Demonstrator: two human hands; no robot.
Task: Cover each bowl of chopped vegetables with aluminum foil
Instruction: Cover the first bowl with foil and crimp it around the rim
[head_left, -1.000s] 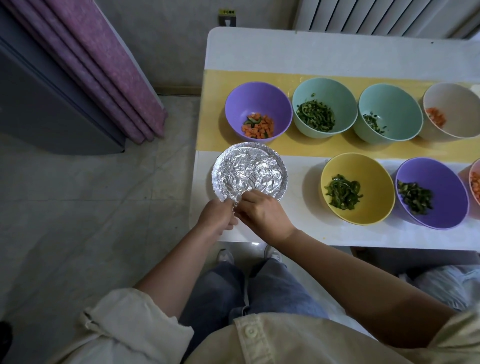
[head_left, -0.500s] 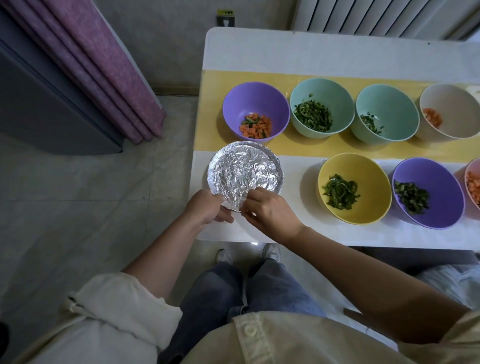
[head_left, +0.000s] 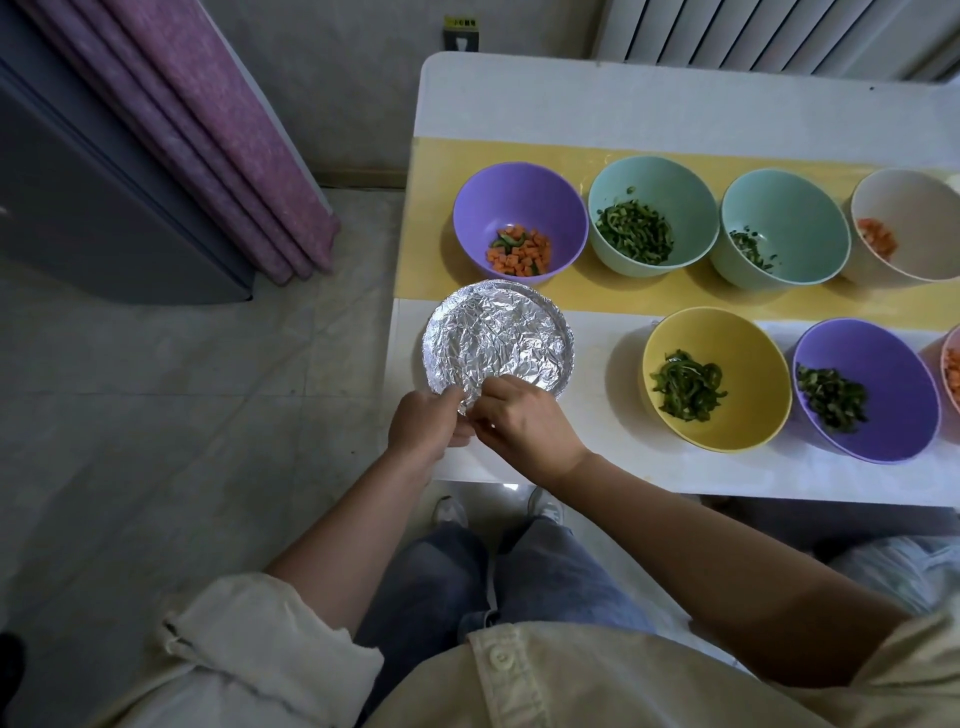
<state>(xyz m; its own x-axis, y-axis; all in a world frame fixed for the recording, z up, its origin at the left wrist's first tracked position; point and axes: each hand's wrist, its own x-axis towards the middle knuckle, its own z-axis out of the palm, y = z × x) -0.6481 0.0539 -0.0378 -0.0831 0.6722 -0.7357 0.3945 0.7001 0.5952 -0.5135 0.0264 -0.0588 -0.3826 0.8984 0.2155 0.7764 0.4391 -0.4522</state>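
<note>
A bowl covered with crinkled aluminum foil (head_left: 498, 340) stands at the table's near left corner. My left hand (head_left: 426, 423) and my right hand (head_left: 527, 423) meet at its near rim, both pinching the foil edge there. Uncovered bowls lie around it: a purple bowl with carrot cubes (head_left: 519, 228), a teal bowl with green strips (head_left: 652, 215), a second teal bowl (head_left: 784, 228), a beige bowl (head_left: 909, 228), a yellow bowl (head_left: 717, 376) and a purple bowl (head_left: 867, 389), both with green pieces.
The white table (head_left: 675, 98) has a yellow runner (head_left: 519, 150) under the back row. A pink bowl (head_left: 950, 374) is cut off at the right edge. Left of the table are bare floor, a purple curtain (head_left: 208, 130) and a dark cabinet (head_left: 78, 208).
My left hand has slid along the near rim back toward my right hand, so both again pinch the foil at the same spot. The bowls have not moved.
</note>
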